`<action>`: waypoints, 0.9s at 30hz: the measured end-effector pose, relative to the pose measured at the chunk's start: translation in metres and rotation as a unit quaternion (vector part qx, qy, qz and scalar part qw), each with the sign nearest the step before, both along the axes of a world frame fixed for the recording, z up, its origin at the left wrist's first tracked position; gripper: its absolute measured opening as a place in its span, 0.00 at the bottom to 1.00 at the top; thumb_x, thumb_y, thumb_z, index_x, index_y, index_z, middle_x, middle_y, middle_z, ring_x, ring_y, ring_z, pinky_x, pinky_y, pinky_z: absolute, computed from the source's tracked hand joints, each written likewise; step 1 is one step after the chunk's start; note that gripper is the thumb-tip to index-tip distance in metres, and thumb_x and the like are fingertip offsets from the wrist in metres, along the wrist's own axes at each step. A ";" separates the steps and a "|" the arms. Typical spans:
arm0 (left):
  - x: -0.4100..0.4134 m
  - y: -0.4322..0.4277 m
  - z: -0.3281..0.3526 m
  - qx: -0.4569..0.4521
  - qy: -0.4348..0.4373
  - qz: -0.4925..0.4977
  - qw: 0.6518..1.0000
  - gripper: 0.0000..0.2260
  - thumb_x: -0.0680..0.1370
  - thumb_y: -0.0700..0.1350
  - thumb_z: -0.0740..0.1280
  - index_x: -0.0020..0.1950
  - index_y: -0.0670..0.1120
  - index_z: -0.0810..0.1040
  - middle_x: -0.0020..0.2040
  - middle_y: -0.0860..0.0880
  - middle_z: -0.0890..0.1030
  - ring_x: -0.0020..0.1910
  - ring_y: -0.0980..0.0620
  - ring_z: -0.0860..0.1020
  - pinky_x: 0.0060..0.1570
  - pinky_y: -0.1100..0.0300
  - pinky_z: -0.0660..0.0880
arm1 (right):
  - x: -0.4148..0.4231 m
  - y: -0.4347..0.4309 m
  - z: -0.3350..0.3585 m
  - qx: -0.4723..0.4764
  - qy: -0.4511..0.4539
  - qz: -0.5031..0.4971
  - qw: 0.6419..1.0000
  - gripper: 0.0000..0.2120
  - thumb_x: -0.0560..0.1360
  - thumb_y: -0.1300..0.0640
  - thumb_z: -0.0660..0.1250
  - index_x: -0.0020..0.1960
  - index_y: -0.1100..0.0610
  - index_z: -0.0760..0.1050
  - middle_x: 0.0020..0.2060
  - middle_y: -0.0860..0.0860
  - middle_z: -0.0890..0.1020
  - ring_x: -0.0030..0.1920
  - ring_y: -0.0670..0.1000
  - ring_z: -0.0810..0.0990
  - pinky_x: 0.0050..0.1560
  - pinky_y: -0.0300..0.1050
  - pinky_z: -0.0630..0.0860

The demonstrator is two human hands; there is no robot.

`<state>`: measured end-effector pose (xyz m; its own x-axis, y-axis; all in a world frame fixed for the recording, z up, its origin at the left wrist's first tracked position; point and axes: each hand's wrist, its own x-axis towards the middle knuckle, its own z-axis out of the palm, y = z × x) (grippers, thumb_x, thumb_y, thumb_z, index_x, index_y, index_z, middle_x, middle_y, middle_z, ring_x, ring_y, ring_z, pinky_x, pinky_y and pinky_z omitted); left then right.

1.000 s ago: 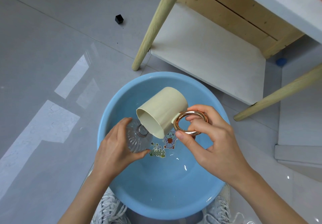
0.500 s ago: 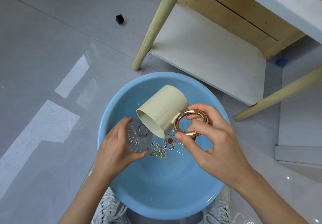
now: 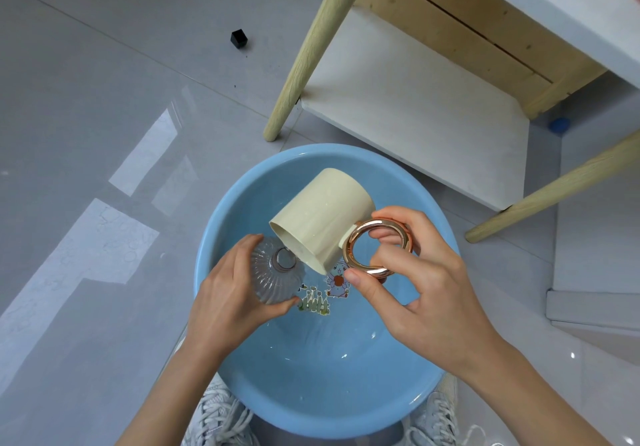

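A cream mug (image 3: 320, 217) with a rose-gold ring handle (image 3: 379, 246) is tipped over a light blue basin (image 3: 221, 223), mouth pointing down-left. My right hand (image 3: 426, 289) pinches the ring handle, one finger through it. My left hand (image 3: 228, 293) grips a clear ribbed glass vessel (image 3: 273, 274) just under the mug's rim, its opening facing up. A thin stream of water runs from the mug's lip toward the glass. The basin holds shallow water and has a cartoon sticker (image 3: 325, 289) on its bottom.
The basin sits on grey floor tiles between my white sneakers (image 3: 221, 418). A wooden table's legs (image 3: 311, 47) and a low white shelf (image 3: 415, 106) stand right behind it. A small black cube (image 3: 239, 38) lies on the floor at upper left.
The mug has tipped slightly further and the right hand shifted a little; the left hand and glass have stayed where they were.
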<state>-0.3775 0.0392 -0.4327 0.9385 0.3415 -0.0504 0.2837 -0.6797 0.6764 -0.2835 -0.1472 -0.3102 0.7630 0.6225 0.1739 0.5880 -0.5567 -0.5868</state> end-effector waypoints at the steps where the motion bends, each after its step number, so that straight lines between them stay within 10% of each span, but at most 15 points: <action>1: 0.000 0.000 0.000 0.000 0.002 0.000 1.000 0.43 0.54 0.58 0.80 0.64 0.50 0.66 0.58 0.51 0.78 0.53 0.53 0.73 0.45 0.56 0.75 | 0.000 0.000 0.000 -0.001 -0.002 0.002 1.000 0.16 0.75 0.50 0.67 0.33 0.59 0.74 0.53 0.56 0.74 0.51 0.50 0.77 0.53 0.44 0.73; 27: 0.001 0.001 0.002 -0.006 -0.012 -0.008 1.000 0.44 0.54 0.56 0.81 0.64 0.50 0.64 0.56 0.50 0.79 0.51 0.54 0.71 0.42 0.57 0.75 | -0.005 -0.001 -0.002 -0.039 -0.039 0.036 0.998 0.15 0.75 0.52 0.68 0.35 0.60 0.73 0.56 0.59 0.74 0.51 0.55 0.76 0.53 0.46 0.73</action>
